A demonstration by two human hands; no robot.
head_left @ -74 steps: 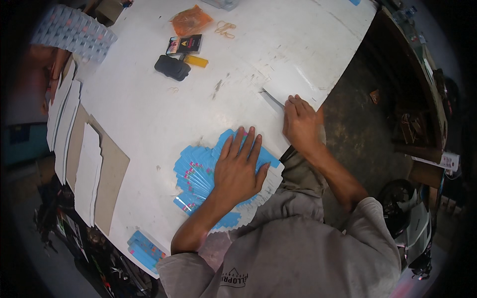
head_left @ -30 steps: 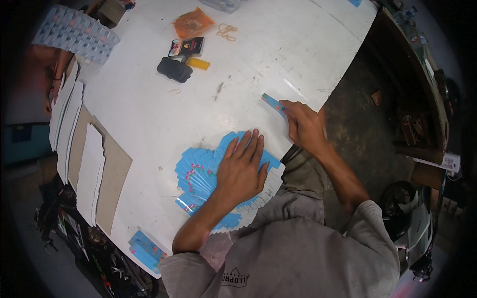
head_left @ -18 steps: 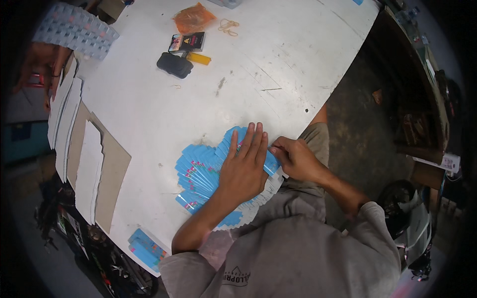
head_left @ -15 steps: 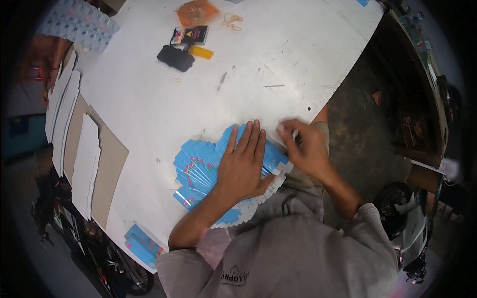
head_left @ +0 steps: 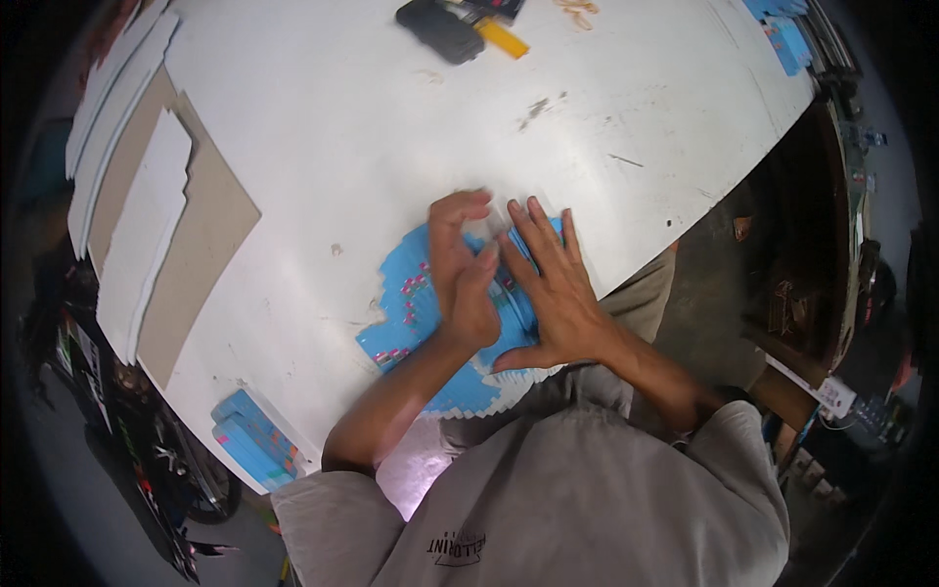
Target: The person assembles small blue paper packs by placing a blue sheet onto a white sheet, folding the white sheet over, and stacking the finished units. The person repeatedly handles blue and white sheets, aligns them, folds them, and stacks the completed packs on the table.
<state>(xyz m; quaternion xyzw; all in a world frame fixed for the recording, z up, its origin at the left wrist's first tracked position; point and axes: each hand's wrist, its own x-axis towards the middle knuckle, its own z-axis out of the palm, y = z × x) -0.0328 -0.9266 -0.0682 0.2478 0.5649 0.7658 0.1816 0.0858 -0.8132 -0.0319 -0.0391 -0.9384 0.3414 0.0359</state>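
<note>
Blue printed card pieces [head_left: 399, 298] with small pink marks lie fanned out and overlapping at the table's near edge. White tabs show along their near side. My right hand [head_left: 558, 293] rests flat on the right part of the fan, fingers spread and thumb stretched to the left. My left hand [head_left: 462, 279] stands on its edge over the middle of the fan. Its fingers curve to the right with a gap to the thumb, and I see nothing held between them. The cards under both palms are hidden.
A smaller stack of blue cards [head_left: 252, 440] lies at the table's left near corner. White sheets [head_left: 147, 245] and brown board [head_left: 210, 235] are piled at the left. A black object [head_left: 440, 31] and a yellow object [head_left: 504, 39] lie at the far side.
My right hand has come down from beside the fan to lie flat on it. My left hand has lifted from flat to curled and on edge. The view has shifted.
</note>
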